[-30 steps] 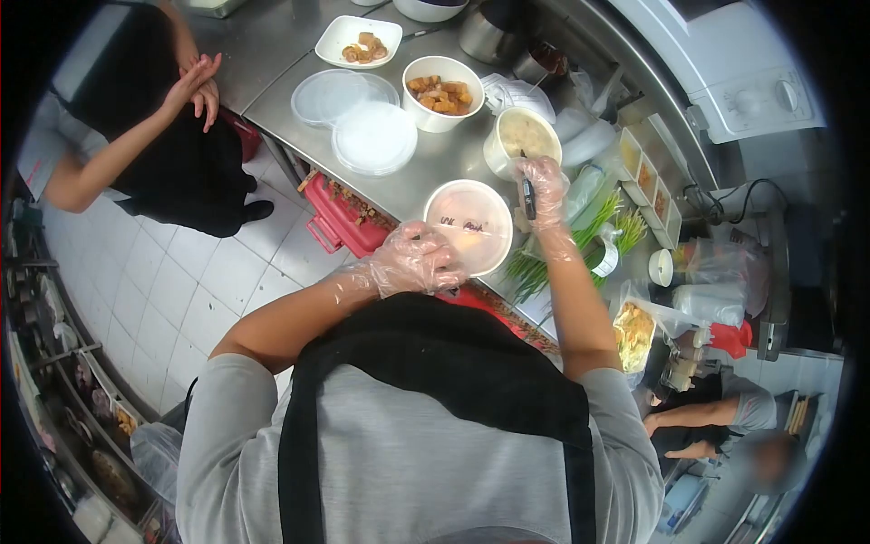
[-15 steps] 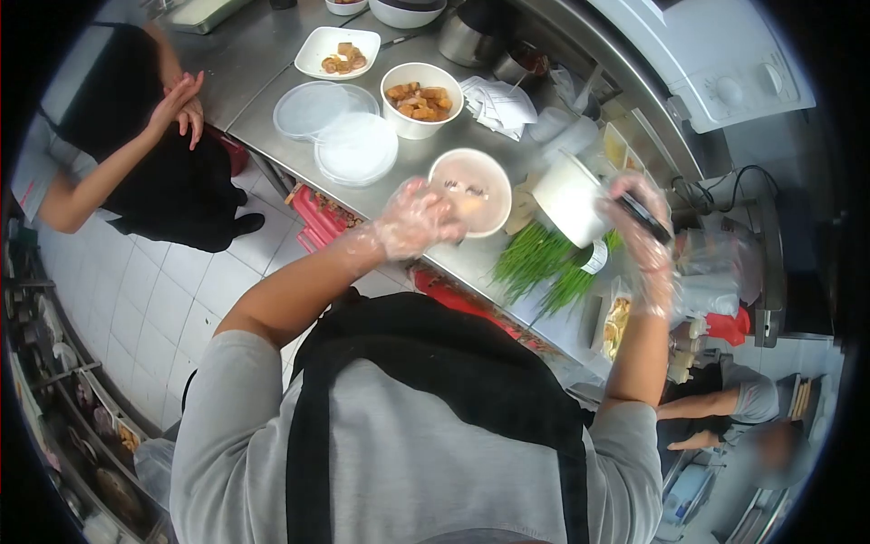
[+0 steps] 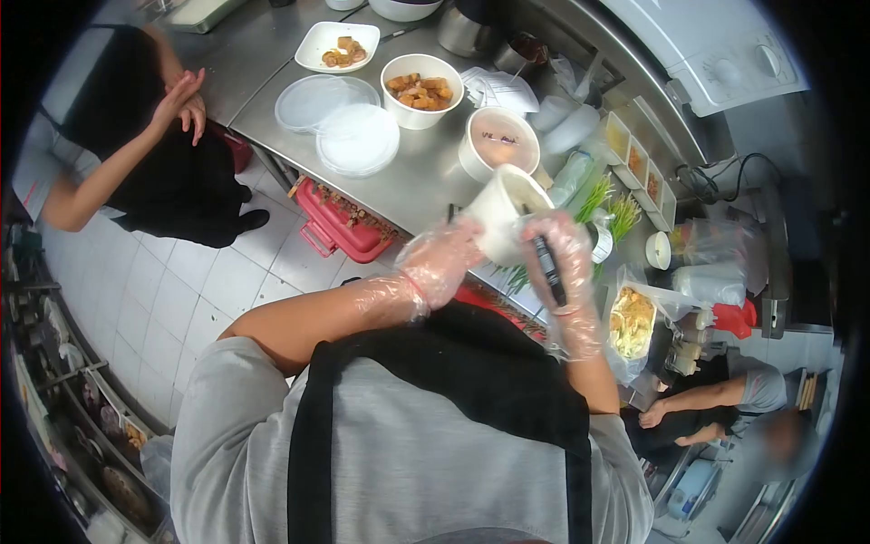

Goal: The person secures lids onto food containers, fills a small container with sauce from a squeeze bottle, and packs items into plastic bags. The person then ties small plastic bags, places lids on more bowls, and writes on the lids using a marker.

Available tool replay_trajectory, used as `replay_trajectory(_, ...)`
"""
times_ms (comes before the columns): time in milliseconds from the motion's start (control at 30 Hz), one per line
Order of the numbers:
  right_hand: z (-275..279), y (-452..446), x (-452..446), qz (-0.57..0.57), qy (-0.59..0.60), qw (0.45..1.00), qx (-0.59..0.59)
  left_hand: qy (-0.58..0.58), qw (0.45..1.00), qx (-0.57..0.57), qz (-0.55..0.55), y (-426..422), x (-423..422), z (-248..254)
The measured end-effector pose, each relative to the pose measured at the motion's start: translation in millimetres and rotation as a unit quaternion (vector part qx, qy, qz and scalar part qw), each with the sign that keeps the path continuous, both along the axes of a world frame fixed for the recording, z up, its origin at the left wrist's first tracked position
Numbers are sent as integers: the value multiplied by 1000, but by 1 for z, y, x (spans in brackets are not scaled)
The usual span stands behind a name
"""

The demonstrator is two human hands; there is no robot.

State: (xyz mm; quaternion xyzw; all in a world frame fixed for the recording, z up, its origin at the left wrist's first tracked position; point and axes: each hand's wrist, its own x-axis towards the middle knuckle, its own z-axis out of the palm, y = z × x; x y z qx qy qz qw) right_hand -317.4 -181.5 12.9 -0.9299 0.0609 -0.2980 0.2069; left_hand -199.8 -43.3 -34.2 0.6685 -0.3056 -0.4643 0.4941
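A white paper bowl [image 3: 497, 216], tilted on its side, is held close to my body over the counter's front edge. My left hand [image 3: 441, 265], in a clear plastic glove, grips its left side. At the bowl's right side is my gloved right hand [image 3: 564, 254], closed around a black marker [image 3: 549, 270]; its fingertips also meet the bowl. Just behind stands a lidded bowl [image 3: 500, 143] with dark writing on its lid. Partly hidden by the hands, a bunch of green chives [image 3: 594, 199] lies on the counter.
An open bowl of browned chunks [image 3: 421, 93], clear lids [image 3: 357, 140] and a square dish [image 3: 337, 47] stand on the steel counter [image 3: 258, 86]. To the right are a tray of yellow food [image 3: 632, 322] and a divided container [image 3: 642, 170]. Other people stand at left and lower right.
The lidded bowl has moved back and to the right, and my left hand has left it. My right hand has brought the white bowl left and nearer, where my left hand now grips it too.
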Motion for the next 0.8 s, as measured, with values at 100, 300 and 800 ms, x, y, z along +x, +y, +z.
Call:
replay_trajectory(100,-39,14,-3,30,12,998,55,172,984,-35,-26,20,31,-62)
replay_trajectory(300,-74,29,-1,50,126,989,63,-274,948,-68,148,68,52,-57)
replay_trajectory(800,-87,12,50,-110,-116,837,523,-568,770,-272,-106,46,28,-45)
